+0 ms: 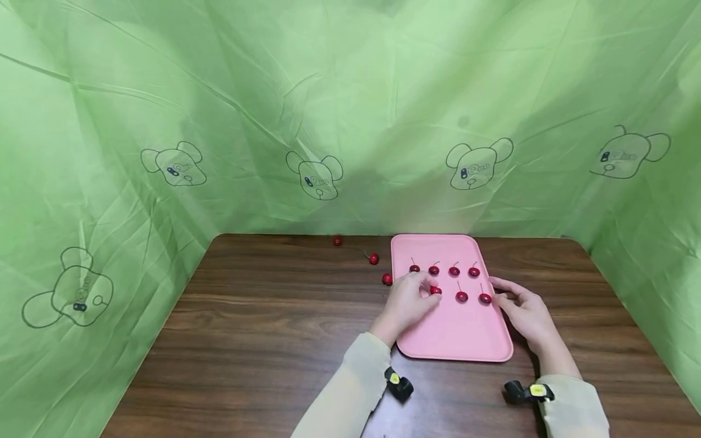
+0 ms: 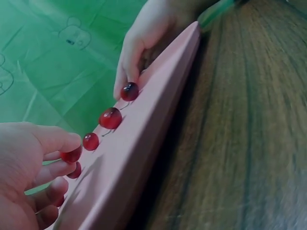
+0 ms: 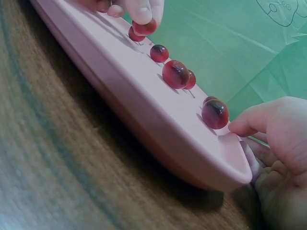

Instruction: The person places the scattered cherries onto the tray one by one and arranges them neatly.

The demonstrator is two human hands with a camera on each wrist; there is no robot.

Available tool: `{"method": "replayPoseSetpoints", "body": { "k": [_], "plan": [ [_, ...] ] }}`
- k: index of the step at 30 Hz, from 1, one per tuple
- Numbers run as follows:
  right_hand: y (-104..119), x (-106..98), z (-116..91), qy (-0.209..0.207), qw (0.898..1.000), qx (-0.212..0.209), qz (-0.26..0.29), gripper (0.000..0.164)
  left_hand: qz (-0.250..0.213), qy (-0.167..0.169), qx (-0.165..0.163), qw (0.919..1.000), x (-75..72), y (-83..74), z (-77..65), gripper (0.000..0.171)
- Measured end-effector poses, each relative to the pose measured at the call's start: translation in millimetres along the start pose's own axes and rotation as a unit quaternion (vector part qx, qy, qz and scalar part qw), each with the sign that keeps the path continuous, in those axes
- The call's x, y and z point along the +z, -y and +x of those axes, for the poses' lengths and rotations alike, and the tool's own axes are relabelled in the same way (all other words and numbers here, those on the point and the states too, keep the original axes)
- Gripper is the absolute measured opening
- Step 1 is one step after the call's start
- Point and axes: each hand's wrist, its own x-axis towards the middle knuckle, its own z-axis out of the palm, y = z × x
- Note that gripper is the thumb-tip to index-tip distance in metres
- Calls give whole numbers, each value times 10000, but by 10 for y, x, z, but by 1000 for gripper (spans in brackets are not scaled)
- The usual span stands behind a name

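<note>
Over the left part of the pink tray (image 1: pixel 454 337), my left hand (image 1: pixel 408 302) pinches a red cherry (image 1: pixel 435 291) between thumb and finger. That cherry (image 2: pixel 71 155) also shows in the left wrist view, at the fingertips. To its right on the tray are two cherries with stems up, a middle one (image 1: pixel 462 297) and a right one (image 1: pixel 484 298). A row of several cherries (image 1: pixel 454 271) lies farther back. My right hand (image 1: pixel 528 313) holds the tray's right rim, its thumb close to the right cherry (image 3: pixel 215 114). Its other fingers are partly hidden by the rim.
Three loose cherries lie on the wooden table (image 1: pixel 263 340) left of the tray: one near its rim (image 1: pixel 387 279), another behind it (image 1: pixel 373 258), the last by the back edge (image 1: pixel 338 241). Green cloth (image 1: pixel 350 109) with bear drawings encloses the table's back and sides.
</note>
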Motion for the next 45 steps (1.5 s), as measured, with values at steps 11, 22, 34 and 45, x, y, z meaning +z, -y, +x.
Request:
{"method": "replayPoseSetpoints", "body": {
  "k": [11,22,34,45],
  "plan": [
    [32,-5,-10,9,9999,17,-114,48,852,82,333,9958,113,20,7,17],
    [24,-8,-12,69,9999,100,-102,50,1072,201,225,9938,149,29,28,22],
    [31,-3,-9,64,10000,8,-63,49,1024,317,193,9941,99,31,31,21],
    [14,-4,2,46,10000,6,-46,48,1096,271,139,9935,104,16,26,19]
  ]
}}
